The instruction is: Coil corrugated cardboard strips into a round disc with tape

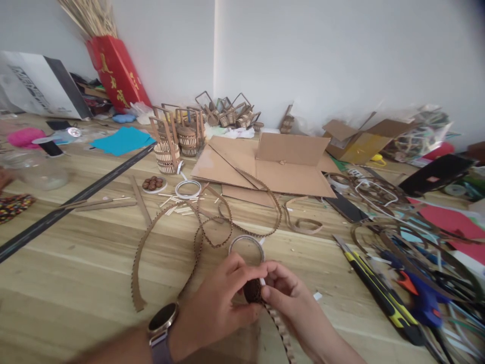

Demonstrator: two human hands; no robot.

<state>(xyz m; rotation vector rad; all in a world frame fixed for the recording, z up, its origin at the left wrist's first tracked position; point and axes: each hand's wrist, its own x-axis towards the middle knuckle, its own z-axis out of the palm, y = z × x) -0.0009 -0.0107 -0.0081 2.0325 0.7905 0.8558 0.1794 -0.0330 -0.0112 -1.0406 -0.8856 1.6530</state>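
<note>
Low over the table's front, my left hand [217,303] and my right hand [290,301] are closed around a small dark brown coil [251,291] of corrugated cardboard strip. My left fingers and thumb grip its left side, and my right thumb and fingers pinch its right edge. From the coil a notched length of strip [279,328] hangs toward the bottom edge. A white bit, perhaps tape, shows by my right fingertips. Just beyond my fingers, a tape roll [247,236] is partly hidden. Loose corrugated strips [138,268] curl across the table to the left and ahead.
A yellow-black utility knife [379,288] and a blue glue gun [426,301] lie right. Ahead are a second tape roll [188,189], a dish of brown beads [154,184], small sticks [178,207], flattened cardboard [291,174] and little baskets [167,157]. Another person's hand [5,177] shows far left.
</note>
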